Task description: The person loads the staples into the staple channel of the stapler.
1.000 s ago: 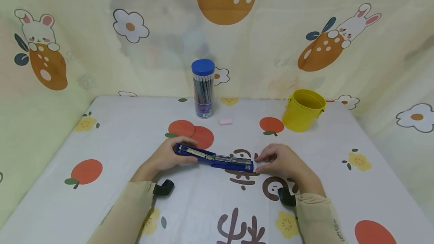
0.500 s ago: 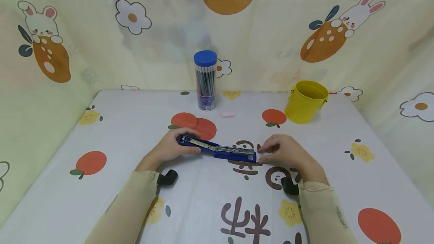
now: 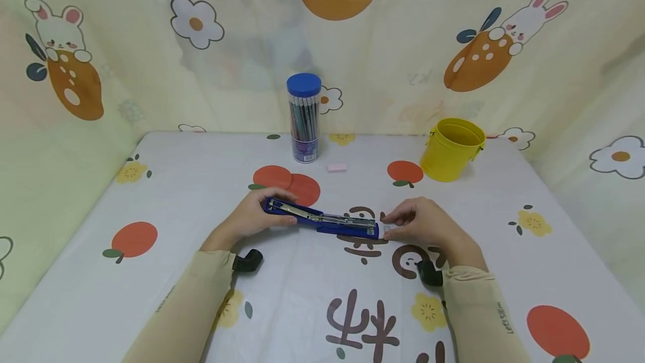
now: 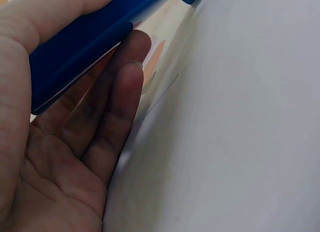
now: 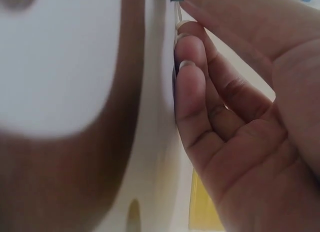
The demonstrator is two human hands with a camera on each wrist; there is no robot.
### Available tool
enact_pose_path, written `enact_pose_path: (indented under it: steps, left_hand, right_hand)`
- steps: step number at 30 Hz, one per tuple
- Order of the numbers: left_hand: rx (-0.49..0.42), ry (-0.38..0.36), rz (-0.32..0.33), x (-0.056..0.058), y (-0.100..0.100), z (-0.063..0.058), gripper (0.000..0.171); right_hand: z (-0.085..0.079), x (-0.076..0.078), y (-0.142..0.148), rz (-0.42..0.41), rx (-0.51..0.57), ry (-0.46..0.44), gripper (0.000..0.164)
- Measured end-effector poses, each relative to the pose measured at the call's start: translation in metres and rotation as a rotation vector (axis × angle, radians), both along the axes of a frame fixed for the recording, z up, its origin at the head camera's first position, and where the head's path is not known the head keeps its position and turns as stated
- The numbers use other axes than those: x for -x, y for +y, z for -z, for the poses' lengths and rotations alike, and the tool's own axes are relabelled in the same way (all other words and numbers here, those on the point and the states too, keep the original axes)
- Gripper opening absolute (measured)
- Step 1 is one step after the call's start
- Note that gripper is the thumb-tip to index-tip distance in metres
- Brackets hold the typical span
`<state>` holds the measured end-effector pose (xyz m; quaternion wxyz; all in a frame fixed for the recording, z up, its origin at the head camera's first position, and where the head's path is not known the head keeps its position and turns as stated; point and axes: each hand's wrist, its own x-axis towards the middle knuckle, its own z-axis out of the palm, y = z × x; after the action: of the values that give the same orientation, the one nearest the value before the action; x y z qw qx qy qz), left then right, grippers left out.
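A blue stapler (image 3: 347, 231) is swung open across the middle of the table, its metal staple channel facing up. My left hand (image 3: 254, 214) grips its left end, thumb on the near side and fingers on the far side. In the left wrist view the blue stapler body (image 4: 80, 52) lies between thumb and fingers. My right hand (image 3: 425, 223) is at the stapler's right end, thumb and fingertips pinching a small pale piece (image 3: 387, 229) right at the tip. What this piece is, I cannot tell. In the right wrist view the other fingers (image 5: 192, 90) rest loosely curled beside the tabletop.
Behind the stapler stands a clear tub of pencils (image 3: 304, 122) with a blue lid. A pink eraser (image 3: 337, 168) lies in front of it to the right. The yellow bucket (image 3: 448, 156) stands at the back right. A printed white cloth (image 3: 186, 184) covers the table.
The head view has tilted down, so everything sits higher in it. Both hands keep their places on the stapler and at its right end, with hardly any motion.
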<state>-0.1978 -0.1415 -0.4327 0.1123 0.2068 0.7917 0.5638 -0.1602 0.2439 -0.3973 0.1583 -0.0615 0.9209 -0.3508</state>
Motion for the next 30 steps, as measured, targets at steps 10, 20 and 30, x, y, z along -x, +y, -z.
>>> enact_pose_path:
  steps: [10,20,30]
  left_hand:
    - [-0.009,-0.002,0.006,0.0003,0.0004,0.0008,0.051]
    - [-0.004,-0.010,0.009,-0.0005,0.0003,0.0014,0.052]
    - [-0.001,-0.015,-0.001,0.0004,0.0005,0.0006,0.050]
  right_hand:
    - [-0.0034,-0.0018,0.0010,-0.006,0.002,0.013,0.015]
    - [-0.0029,-0.0027,0.0017,-0.028,0.007,0.015,0.016]
    - [-0.0034,0.0008,0.0013,-0.050,0.017,0.063,0.018]
